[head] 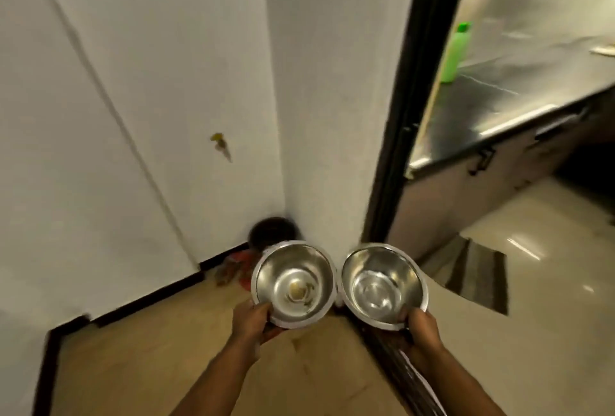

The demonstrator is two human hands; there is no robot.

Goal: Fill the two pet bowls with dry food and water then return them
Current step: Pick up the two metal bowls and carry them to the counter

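Two shiny steel pet bowls are held side by side in front of me, above the floor. My left hand [251, 320] grips the near rim of the left bowl [294, 282], which has a small brownish residue at its bottom. My right hand [421, 327] grips the near rim of the right bowl [384, 285], whose inside looks bare and reflective. The two rims almost touch. No dry food or water shows in either bowl.
A white wall corner [319, 149] stands straight ahead, with a dark round object [271, 232] and reddish clutter [234, 265] on the floor at its foot. To the right, a black door frame [409, 99] opens onto a steel counter [499, 106] bearing a green bottle [454, 52].
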